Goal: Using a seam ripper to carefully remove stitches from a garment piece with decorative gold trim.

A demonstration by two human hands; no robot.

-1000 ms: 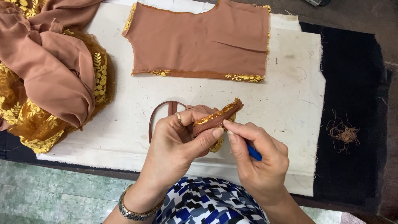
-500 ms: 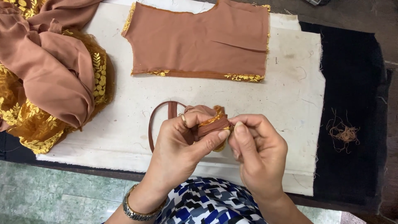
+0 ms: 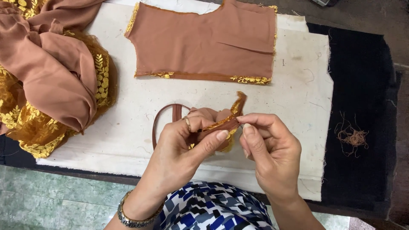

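Head view, looking straight down: my left hand (image 3: 179, 149) has the small folded piece of brown fabric with gold embroidered trim (image 3: 221, 121) pinched between thumb and fingers, held up just above the white padded cloth on the table (image 3: 128, 127). My right hand (image 3: 272, 153) is pressed in at the piece's right edge — fingertips (image 3: 247, 127) closed together on the trim, nipping it tight. A thin brown fabric loop (image 3: 164, 115) trails from the piece down onto the white cloth, just left of my left hand. Beyond it lies a flat brown bodice panel with gold edging (image 3: 204, 40), well apart from my hands. Far left, a heaped pile of brown and gold lace fabric (image 3: 51, 76). Off right, a tangle of brown thread scraps (image 3: 351, 136) on the black cloth (image 3: 362, 85).
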